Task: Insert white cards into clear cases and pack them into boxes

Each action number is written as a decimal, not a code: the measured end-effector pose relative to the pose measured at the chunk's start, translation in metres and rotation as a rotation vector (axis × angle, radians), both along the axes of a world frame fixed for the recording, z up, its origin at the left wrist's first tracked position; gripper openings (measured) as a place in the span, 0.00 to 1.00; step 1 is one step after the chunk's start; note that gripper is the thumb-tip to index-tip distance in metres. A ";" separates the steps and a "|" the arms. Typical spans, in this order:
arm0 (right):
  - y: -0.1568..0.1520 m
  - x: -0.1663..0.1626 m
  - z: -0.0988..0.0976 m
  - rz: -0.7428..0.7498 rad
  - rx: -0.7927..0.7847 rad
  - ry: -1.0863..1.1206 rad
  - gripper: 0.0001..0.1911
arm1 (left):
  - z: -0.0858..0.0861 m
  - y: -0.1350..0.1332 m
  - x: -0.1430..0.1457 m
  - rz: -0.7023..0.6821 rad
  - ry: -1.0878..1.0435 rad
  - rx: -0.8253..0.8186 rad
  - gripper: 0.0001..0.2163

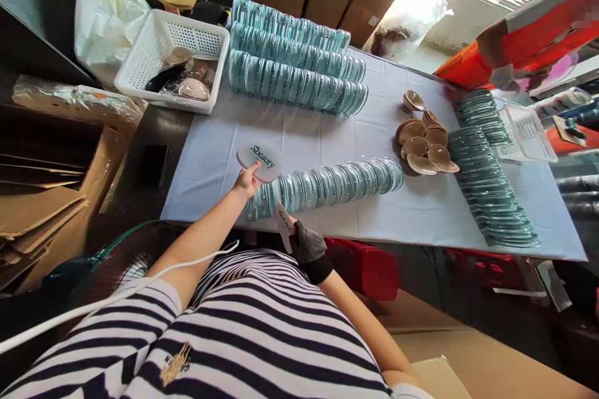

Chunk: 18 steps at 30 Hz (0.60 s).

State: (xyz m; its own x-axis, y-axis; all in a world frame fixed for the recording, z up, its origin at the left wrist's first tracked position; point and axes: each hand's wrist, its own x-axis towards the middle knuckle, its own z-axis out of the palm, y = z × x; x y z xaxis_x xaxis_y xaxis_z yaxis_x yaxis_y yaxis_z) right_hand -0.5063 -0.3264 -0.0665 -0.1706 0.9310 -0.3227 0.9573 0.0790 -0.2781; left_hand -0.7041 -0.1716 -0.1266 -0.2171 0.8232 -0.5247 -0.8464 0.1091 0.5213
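My bare left hand (246,181) is closed on a pale, rounded flat card printed "Sbeauty" (257,159), the thumb lying on its face. It is over the left end of a row of clear round plastic cases (327,186) standing on edge. My right hand (309,244), in a black dotted fingerless glove, grips a second pale card with similar lettering (284,225), tilted steeply at the table's near edge. Part of that card's lettering and most right fingers are hidden. To the right of the row lies a cluster of glossy brown, cup-shaped pieces (423,144).
Three more rows of clear cases (297,68) stand at the back of the white-covered table (299,131). A white basket (213,90) holds brown pieces at the left. Further stacked cases (493,190) line the right side. A white cable (116,293) crosses before my left arm.
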 end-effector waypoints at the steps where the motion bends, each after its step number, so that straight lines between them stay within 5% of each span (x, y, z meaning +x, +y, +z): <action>1: 0.000 -0.002 0.001 0.016 0.010 0.005 0.24 | -0.001 0.000 0.000 -0.004 0.005 0.001 0.17; 7: 0.013 -0.010 0.001 -0.008 0.036 -0.002 0.25 | -0.002 -0.003 -0.001 -0.032 0.043 -0.019 0.18; 12: 0.044 -0.020 -0.036 0.119 -0.029 -0.036 0.25 | -0.002 -0.005 0.000 -0.032 0.065 0.011 0.18; 18: 0.048 -0.018 -0.049 -0.052 -0.046 0.001 0.20 | 0.003 -0.008 0.002 -0.017 0.057 -0.038 0.17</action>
